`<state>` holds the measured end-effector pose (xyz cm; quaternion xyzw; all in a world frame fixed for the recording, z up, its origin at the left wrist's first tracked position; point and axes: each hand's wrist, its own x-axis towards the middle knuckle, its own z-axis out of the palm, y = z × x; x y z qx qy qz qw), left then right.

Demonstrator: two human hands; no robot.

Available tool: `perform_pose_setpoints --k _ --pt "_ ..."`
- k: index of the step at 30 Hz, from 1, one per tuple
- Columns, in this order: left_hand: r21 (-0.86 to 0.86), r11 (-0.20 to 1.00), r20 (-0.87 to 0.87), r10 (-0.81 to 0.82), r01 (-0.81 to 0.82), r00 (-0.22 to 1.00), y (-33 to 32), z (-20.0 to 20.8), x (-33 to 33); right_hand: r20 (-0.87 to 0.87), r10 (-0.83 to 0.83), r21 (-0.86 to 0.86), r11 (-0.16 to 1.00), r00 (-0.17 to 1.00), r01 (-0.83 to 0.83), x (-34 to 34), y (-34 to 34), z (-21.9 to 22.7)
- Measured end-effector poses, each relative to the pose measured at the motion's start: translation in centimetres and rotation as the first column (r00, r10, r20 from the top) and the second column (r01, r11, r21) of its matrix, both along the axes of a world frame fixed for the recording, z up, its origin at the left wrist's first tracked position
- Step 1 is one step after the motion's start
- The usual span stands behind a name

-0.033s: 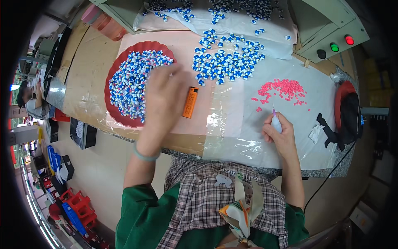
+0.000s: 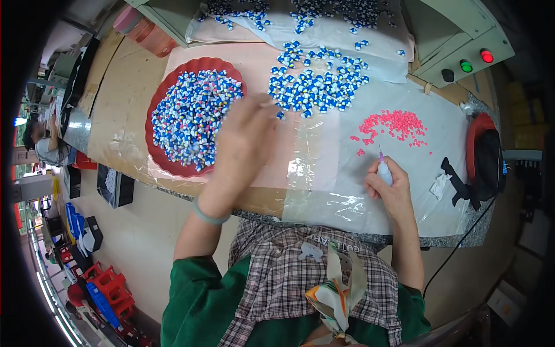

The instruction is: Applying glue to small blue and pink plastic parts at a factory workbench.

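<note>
My left hand (image 2: 247,141), smeared by motion, hangs between a red scalloped tray (image 2: 157,156) and a loose spread of small blue-and-white pieces (image 2: 318,87). Whether its fingers hold anything does not show. The tray is heaped with similar blue-and-white pieces (image 2: 191,118), dotted with pink. At the right, the fingers of my right hand (image 2: 394,194) are wrapped round a small pale squeeze bottle (image 2: 384,172) with a purple collar and a thin needle tip pointing up and away. Just beyond the tip lies a scatter of tiny pink pieces (image 2: 399,124).
More pieces lie on white sheeting (image 2: 381,58) under a cabinet with lit green and red buttons (image 2: 466,66). A pink-lidded jar (image 2: 144,34) stands at the far left. A black-and-red bag (image 2: 485,156) sits at the right edge, and a cable (image 2: 459,248) runs down beside the table.
My left hand has moved right, off the tray's edge toward the loose blue-and-white pieces, and now covers the orange lighter. My right hand stays almost still with the bottle.
</note>
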<state>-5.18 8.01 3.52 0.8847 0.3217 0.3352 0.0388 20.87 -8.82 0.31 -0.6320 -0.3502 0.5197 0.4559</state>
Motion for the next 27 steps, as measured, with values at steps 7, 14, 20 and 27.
perform_pose_setpoints --k 7,14,20,27 --pt "-0.131 0.989 -0.078 -0.082 0.071 0.994 -0.4 -4.1 5.0 -0.028 0.007 0.011 1.000 1.000 -0.007 -0.1 -0.2 0.0" --pt "-0.231 0.962 -0.067 -0.162 0.142 0.985 -1.3 -3.8 5.1 -0.040 0.006 0.004 1.000 0.999 -0.006 0.1 -0.2 0.2" --pt "-0.364 0.911 -0.043 -0.225 0.195 0.973 -1.9 -2.5 5.0 -0.144 -0.055 0.128 0.989 0.988 0.073 0.7 -0.7 0.3" --pt "-0.856 0.077 0.515 0.044 0.511 0.856 -5.2 -4.1 4.6 -0.130 -0.136 0.258 0.952 0.982 0.166 1.9 -1.3 0.5"
